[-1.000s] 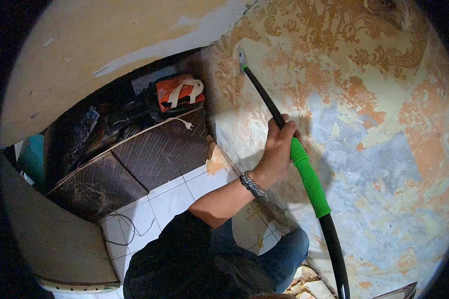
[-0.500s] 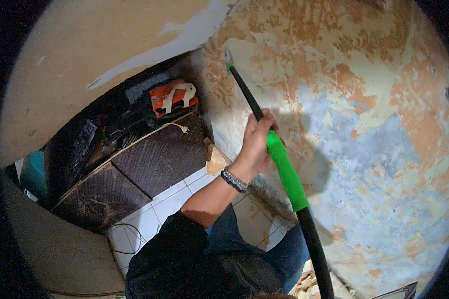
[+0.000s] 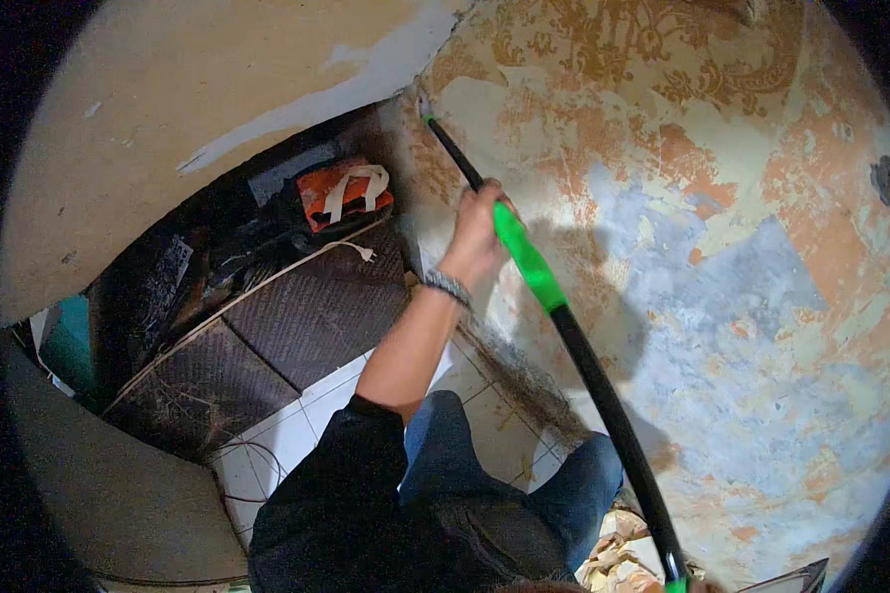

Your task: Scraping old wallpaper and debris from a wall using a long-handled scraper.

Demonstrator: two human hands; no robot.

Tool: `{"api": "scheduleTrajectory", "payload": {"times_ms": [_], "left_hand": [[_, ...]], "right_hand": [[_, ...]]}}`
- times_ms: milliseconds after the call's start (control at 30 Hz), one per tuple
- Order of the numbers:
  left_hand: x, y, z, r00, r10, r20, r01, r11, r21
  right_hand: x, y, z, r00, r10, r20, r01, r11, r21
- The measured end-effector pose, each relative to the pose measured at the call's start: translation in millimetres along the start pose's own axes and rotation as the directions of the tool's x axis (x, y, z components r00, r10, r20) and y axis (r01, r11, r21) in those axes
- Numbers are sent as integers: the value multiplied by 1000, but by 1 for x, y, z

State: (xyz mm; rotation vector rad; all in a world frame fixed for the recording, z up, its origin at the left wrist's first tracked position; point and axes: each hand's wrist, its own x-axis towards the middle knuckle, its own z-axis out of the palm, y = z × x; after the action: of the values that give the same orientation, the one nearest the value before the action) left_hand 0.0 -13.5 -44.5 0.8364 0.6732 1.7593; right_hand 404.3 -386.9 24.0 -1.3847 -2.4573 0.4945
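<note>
My left hand (image 3: pixel 478 232) is closed around the upper black shaft of a long-handled scraper (image 3: pixel 603 390), just above its green grip. The tool slants up and left, its small pale blade (image 3: pixel 423 105) at the patchy wall (image 3: pixel 722 326) close to the corner. At the lower edge, a sliver of my right hand (image 3: pixel 699 586) shows at the green butt end of the handle, with most of it cut off by the frame. Orange, cream and grey-blue patches cover the wall, and patterned paper remains (image 3: pixel 653 44) show at its top.
Left of the corner, a dark low cabinet (image 3: pixel 297 321) holds an orange bag (image 3: pixel 338 193) and black items. A pale plug and cord (image 3: pixel 366 254) lie on its edge. White tiles (image 3: pixel 311 415) cover the floor. Torn paper scraps (image 3: pixel 623 553) lie at the wall's foot.
The scraper and my left hand have moved up and left, bringing the blade nearer the corner. The handle's butt end now shows below. A cream scrap beside the cabinet no longer shows.
</note>
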Motion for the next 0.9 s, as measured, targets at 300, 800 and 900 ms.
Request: {"api": "scheduleTrajectory", "payload": {"times_ms": [300,800,900], "left_hand": [[10,-5,-7,998,27,-62,-30,999,-44],[30,5,-17,993,-60,-97,60,998,1],[32,6,-20,996,-44,-73,47,998,51]], "right_hand": [[-2,-8,-18,983,174,64,-177,983,50],[24,4,-8,991,69,115,-101,951,293],[21,-10,-22,999,6,52,-14,986,166]]}}
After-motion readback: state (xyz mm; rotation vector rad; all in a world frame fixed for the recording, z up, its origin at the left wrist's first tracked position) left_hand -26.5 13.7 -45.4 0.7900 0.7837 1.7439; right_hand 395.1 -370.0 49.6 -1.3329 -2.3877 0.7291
